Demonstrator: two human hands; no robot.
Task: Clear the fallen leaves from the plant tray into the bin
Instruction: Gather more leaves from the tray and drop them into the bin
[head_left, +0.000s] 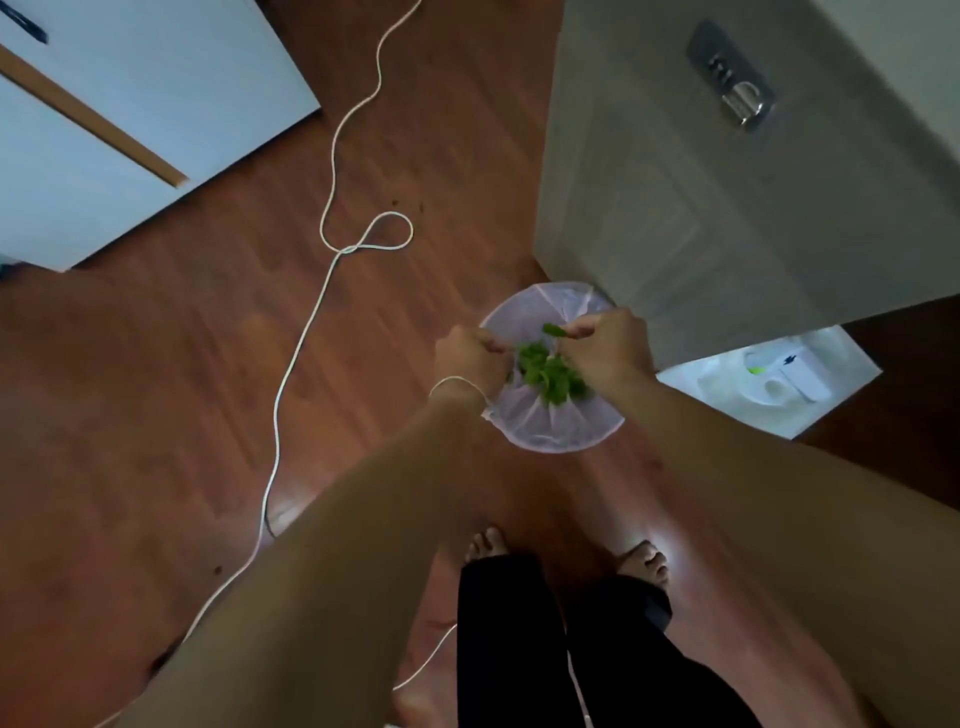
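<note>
Where fingers (574, 332) meet, leaves (550, 376) hang.

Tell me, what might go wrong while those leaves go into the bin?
1. Both hands, left hand and right hand, hover near the rim of the lined bin; leaves could drift onto the wooden floor.
2. A white cord loops across the floor beside the bare feet, a possible trip hazard.
</note>
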